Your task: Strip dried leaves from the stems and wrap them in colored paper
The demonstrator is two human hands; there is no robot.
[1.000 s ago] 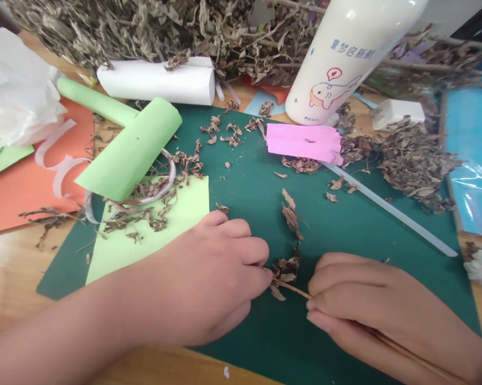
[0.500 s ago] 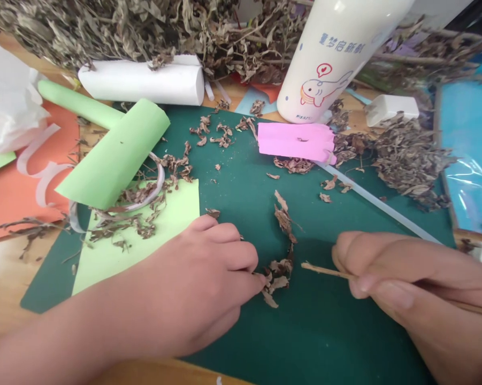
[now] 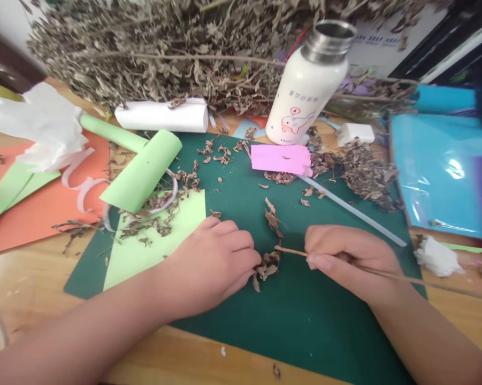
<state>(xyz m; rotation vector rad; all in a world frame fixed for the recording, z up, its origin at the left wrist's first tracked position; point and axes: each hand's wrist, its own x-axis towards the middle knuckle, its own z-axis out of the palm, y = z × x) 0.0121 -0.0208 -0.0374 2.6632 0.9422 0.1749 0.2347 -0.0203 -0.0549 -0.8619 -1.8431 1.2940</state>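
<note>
My left hand [image 3: 220,262] is closed, thumb and fingers pinching the edge of a small clump of dried leaves [image 3: 267,266] on the green cutting mat [image 3: 305,315]. Between the thumb and fingers of my right hand [image 3: 345,256] is a long, thin dry stem [image 3: 389,274]. Its tip lies just right of the clump and its far end runs past my wrist. A dried leaf sprig [image 3: 272,218] rests above the clump. Left of my left hand lies a light green paper sheet [image 3: 144,251] with leaf bits on it.
Behind the mat stand a white bottle [image 3: 305,91] without a lid and a large heap of dried branches [image 3: 164,59]. Rolled green paper [image 3: 144,171], a white roll [image 3: 160,116], pink paper [image 3: 281,158] on a pale stick, and blue packets [image 3: 437,176] lie around.
The view has pulled back and shows more of the table. My right hand has brought the stem's tip left, closer to the leaf clump. My left hand keeps its pinch.
</note>
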